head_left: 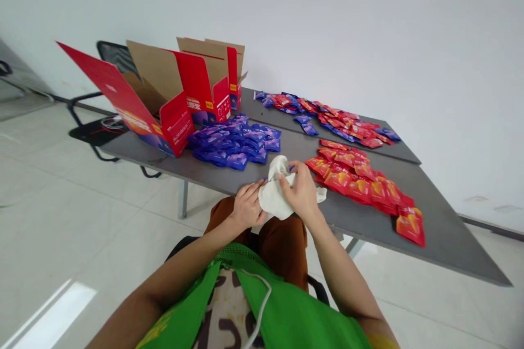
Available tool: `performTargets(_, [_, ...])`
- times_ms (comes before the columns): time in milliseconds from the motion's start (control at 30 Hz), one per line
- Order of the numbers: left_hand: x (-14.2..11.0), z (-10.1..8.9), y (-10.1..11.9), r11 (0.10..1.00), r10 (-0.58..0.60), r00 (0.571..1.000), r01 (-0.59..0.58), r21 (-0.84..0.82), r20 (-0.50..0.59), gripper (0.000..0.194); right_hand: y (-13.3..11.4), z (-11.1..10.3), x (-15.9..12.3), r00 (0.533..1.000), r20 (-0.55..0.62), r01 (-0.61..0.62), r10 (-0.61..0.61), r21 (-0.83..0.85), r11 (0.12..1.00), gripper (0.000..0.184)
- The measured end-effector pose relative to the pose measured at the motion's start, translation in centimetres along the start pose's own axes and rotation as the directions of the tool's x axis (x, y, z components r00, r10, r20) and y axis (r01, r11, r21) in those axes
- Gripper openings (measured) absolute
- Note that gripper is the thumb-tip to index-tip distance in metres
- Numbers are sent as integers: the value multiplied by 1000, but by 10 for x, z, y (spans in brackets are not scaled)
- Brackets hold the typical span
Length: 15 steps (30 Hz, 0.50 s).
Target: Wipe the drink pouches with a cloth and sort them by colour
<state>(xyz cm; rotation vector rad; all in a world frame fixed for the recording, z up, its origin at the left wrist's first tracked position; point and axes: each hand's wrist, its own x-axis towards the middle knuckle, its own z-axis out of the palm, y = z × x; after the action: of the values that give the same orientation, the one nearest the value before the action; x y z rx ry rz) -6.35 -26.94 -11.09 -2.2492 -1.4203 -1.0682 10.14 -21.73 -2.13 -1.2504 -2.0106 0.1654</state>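
Note:
Over the table's front edge, a white cloth (275, 200) is bunched between my two hands. My left hand (248, 207) closes on its left side, fingers bent against the fabric. From the right, my right hand (302, 190) pinches the cloth between thumb and fingers. A small bit of blue-purple (291, 169) peeks out behind the cloth; what it belongs to is mostly hidden. Blue-purple sachets (236, 142) lie heaped just beyond my left hand. Red-orange sachets (360, 180) are spread in overlapping rows to the right of my right hand.
Several red cardboard boxes (200, 87) with raised flaps stand along the left of the grey table (442, 229). Mixed red and blue sachets (339, 120) lie toward the back by the wall. A black chair (96, 131) stands beyond the table's left end.

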Motion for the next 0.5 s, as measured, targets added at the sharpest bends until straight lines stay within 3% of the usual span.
performTargets(100, [0, 6, 4, 995, -92, 992, 94, 20, -86, 37, -3, 19, -7, 985, 143, 122, -98, -170, 978, 36])
performTargets(233, [8, 3, 14, 980, -196, 978, 197, 8, -67, 27, 2, 20, -2, 957, 267, 193, -110, -307, 932, 30])
performTargets(367, [20, -4, 14, 967, -252, 966, 248, -57, -60, 22, 10, 16, 20, 945, 326, 170, -18, -442, 881, 33])
performTargets(500, [25, -6, 14, 950, -309, 948, 305, -65, -71, 23, 19, 17, 46, 940, 307, 49, 151, -558, 828, 32])
